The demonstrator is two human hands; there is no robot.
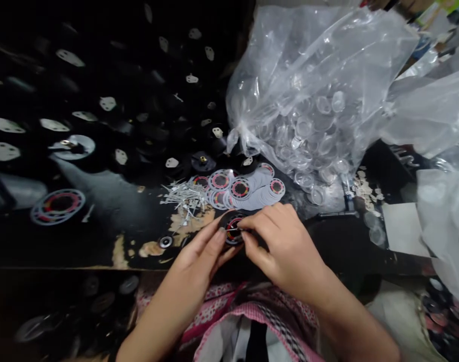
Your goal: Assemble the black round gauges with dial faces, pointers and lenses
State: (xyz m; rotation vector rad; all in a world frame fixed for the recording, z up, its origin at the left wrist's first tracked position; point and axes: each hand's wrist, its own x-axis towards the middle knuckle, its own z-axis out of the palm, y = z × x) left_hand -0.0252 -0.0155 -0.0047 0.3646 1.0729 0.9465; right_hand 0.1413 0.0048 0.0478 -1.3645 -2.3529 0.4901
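My left hand (199, 254) is wrapped round a small round gauge (233, 222) with a black rim and a dark dial marked in red and yellow. A thin pale needle (231, 230) lies across the dial. At the dial's right side, my right hand (280, 241) has its thumb and forefinger pinched at the needle's end; the fingertips partly hide it. Just beyond my hands lies a spread stack of printed dial discs (240, 188). Left of the discs is a heap of loose pale needles (184, 198).
A clear plastic bag (308, 115) of transparent round covers stands at the back right. Many dark round housings with pale plates (107, 103) fill the back left. One large dial disc (58, 206) lies left. A white card (406, 229) and a dark tool (337, 214) lie right.
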